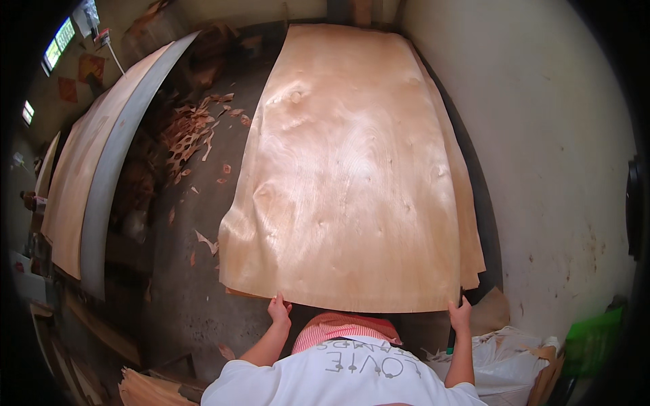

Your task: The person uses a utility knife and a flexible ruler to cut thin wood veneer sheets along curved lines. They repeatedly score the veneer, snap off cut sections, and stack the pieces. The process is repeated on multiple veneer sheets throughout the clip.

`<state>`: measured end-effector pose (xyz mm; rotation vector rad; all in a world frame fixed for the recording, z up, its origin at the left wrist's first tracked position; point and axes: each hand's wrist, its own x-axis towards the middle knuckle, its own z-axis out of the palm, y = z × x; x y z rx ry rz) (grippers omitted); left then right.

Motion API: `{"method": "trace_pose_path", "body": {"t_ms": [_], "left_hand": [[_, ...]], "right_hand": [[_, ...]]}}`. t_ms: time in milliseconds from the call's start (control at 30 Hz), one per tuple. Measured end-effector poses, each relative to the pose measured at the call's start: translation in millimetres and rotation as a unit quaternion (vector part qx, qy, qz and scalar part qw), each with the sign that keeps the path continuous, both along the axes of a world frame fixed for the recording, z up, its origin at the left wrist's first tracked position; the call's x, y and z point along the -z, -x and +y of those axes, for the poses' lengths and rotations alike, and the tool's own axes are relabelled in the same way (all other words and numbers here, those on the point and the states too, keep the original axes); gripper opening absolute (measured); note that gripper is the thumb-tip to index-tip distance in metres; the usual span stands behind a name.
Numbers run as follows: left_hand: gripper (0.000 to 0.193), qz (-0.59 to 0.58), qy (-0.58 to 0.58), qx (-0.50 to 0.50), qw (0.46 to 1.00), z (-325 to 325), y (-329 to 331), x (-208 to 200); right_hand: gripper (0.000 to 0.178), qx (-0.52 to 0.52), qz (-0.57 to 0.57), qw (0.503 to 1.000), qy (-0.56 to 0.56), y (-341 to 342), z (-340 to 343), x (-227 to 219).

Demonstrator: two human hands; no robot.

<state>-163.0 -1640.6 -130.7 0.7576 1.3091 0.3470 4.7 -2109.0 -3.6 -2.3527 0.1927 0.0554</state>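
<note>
Veneer sheet sits on top of a stack of similar sheets, running away from you alongside the white wall. Your left hand and right hand each pinch its near edge, one at each corner. Wood scraps litter the floor to your left.

A large, thin sheet of wood veneer lies flat on top of a stack of like sheets, its long side running away from the person toward the far wall. It is pale pinkish tan with a glossy sheen, wavy grain, several small knots and slight ripples near its left edge. Its near edge is held at both corners, the left corner lifted slightly off the stack.
</note>
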Motion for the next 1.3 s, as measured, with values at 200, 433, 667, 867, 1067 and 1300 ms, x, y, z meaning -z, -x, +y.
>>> {"method": "trace_pose_path", "body": {"t_ms": [200,433,667,867,1067,1300], "left_hand": [[0.019,-0.004,-0.048,0.012,0.999,-1.7,-7.6,4.7],[0.022,-0.002,-0.016,-0.003,1.0,-19.8,-13.7,5.2],[0.022,-0.012,-0.001,-0.046,0.999,-41.7,-37.4,28.9],[0.017,-0.05,0.013,-0.11,0.993,-52.4,-84.0,118.2],[0.043,-0.106,0.15,-0.288,0.94,-26.5,-92.6,146.8],[0.025,0.1,0.1,-0.2,0.969,0.4,-29.1,228.7]], "right_hand": [[0.034,-0.02,-0.01,0.998,0.064,-8.4,5.5,-9.0],[0.033,-0.036,-0.01,0.993,0.112,-19.9,-3.5,-5.2],[0.037,-0.012,0.023,0.979,0.2,-41.2,7.8,0.3],[0.043,-0.07,0.05,0.949,0.303,-115.0,-1.6,60.1],[0.045,-0.07,0.057,0.93,0.356,-121.4,-51.2,94.6],[0.05,-0.097,0.116,0.907,0.394,-124.2,-79.8,132.0]]}}
